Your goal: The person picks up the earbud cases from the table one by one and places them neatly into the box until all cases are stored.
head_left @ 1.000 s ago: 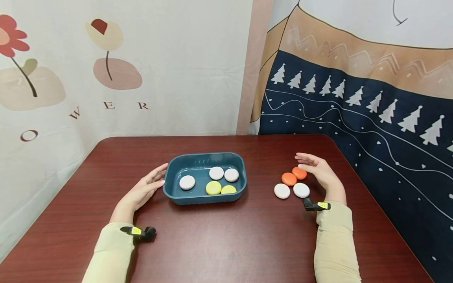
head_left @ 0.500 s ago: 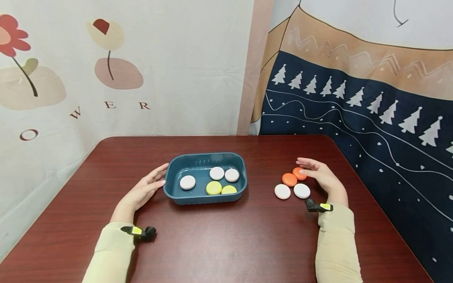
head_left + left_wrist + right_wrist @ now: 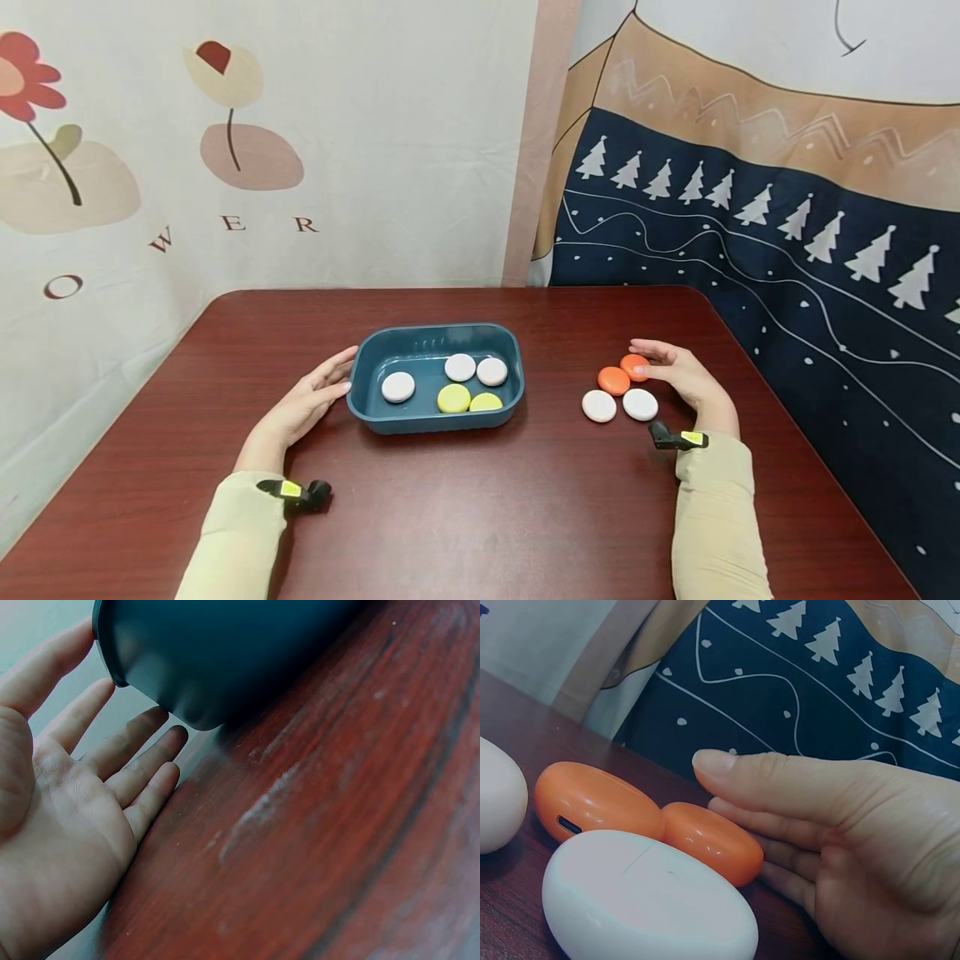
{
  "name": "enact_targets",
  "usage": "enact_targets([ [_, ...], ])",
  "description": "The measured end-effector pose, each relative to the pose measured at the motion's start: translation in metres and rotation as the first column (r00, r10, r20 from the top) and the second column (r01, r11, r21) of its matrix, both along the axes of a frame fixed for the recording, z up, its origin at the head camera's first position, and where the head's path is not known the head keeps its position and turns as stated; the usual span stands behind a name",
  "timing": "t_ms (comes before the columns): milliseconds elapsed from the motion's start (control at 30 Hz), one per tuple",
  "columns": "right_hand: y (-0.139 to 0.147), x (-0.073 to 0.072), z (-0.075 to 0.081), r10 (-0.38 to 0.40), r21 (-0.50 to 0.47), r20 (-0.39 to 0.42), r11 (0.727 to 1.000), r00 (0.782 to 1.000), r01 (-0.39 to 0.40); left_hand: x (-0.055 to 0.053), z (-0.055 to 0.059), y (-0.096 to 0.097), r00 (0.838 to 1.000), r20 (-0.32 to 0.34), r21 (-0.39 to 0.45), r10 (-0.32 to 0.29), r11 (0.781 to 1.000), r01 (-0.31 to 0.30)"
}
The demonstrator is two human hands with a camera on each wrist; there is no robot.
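My left hand (image 3: 300,406) rests at the left end of the teal tray (image 3: 420,426) with its fingers extended; in the left wrist view the fingertips (image 3: 174,739) lie along the tray's outside wall. My right hand (image 3: 688,379) is at the farther orange earbud case (image 3: 631,362). In the right wrist view the thumb (image 3: 716,763) hovers above that case, and the other fingers reach behind it. Touching it is a second orange earbud case (image 3: 613,381), with a charging port showing. Two white earbud cases, one left (image 3: 599,406) and one right (image 3: 640,404), lie nearer the person.
Inside the tray are three white cases, one at the left (image 3: 398,387), and two yellow cases, one (image 3: 453,398) near the front wall. The dark red table (image 3: 480,517) ends at printed curtains (image 3: 390,167) behind and a navy tree-patterned cloth (image 3: 750,250) at the right.
My right hand has come slightly nearer the person and lower, its thumb now overlapping the farther orange earbud case in the head view. My left hand and the tray keep their places.
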State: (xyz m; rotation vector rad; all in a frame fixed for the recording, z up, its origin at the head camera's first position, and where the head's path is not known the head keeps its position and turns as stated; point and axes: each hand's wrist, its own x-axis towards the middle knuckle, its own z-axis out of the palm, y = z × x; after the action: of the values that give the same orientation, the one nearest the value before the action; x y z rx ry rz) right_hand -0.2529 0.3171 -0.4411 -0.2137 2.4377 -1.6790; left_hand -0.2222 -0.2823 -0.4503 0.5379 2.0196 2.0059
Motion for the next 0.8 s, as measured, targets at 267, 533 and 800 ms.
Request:
enact_targets([
  [267,-0.0005,0.0023,0.0002,0.011,0.013,0.026,1.000,1.000,-0.011,0.0008,0.0008,0.0009,1.000,0.002,0.001,0.004,1.000,-0.004],
  [533,0.0006,0.0002,0.0016,-0.001,0.103,0.055,0.995,0.998,-0.005,0.0003,0.0008,0.0005,1.000,0.001,0.001,0.003,1.000,-0.003],
  [800,0.0003,-0.0023,-0.0001,0.021,0.101,0.038,0.995,0.999,-0.024,-0.0008,-0.0010,-0.0006,1.000,0.020,-0.018,0.014,1.000,-0.014],
])
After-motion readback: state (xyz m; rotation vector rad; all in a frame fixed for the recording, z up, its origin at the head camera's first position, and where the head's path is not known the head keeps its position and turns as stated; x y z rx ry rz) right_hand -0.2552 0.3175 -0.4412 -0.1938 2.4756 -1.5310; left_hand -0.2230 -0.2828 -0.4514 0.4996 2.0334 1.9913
